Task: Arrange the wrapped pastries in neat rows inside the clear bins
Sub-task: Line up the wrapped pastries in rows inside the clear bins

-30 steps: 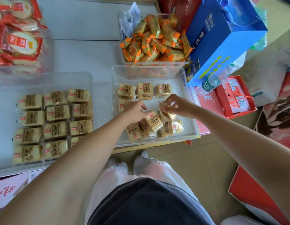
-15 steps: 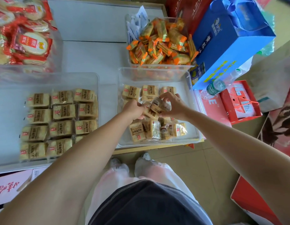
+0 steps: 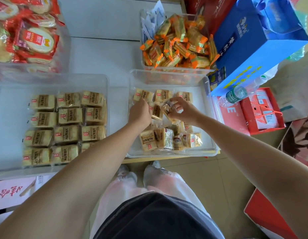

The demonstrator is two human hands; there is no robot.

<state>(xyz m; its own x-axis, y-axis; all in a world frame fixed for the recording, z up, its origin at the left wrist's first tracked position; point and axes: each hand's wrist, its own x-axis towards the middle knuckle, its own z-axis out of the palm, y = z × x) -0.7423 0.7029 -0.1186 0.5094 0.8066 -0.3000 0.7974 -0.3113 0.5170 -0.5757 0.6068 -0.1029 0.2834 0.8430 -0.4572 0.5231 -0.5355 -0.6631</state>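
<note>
Two clear bins sit side by side on the white table. The left bin [image 3: 104, 80] holds tan wrapped pastries [image 3: 68, 116] laid in neat rows. In the right bin [image 3: 206, 104], three pastries [image 3: 162, 94] line the far side and a loose heap [image 3: 168, 138] lies at the near side. My left hand [image 3: 139, 112] grips a pastry [image 3: 156, 112] over the bin's middle. Beside it, my right hand [image 3: 183, 110] pinches another pastry [image 3: 167, 107] by its wrapper. The two hands nearly touch.
Behind the right bin stands a bin of orange-wrapped snacks [image 3: 177, 44]. A bin of red-wrapped crackers [image 3: 27, 35] fills the far left. A blue gift box [image 3: 256, 40], a water bottle [image 3: 236, 94] and red boxes [image 3: 260, 111] crowd the right. The floor lies below the table edge.
Both hands lifted pastries out of the near heap and carried them toward the far row of the right bin. The camera view shifted slightly.
</note>
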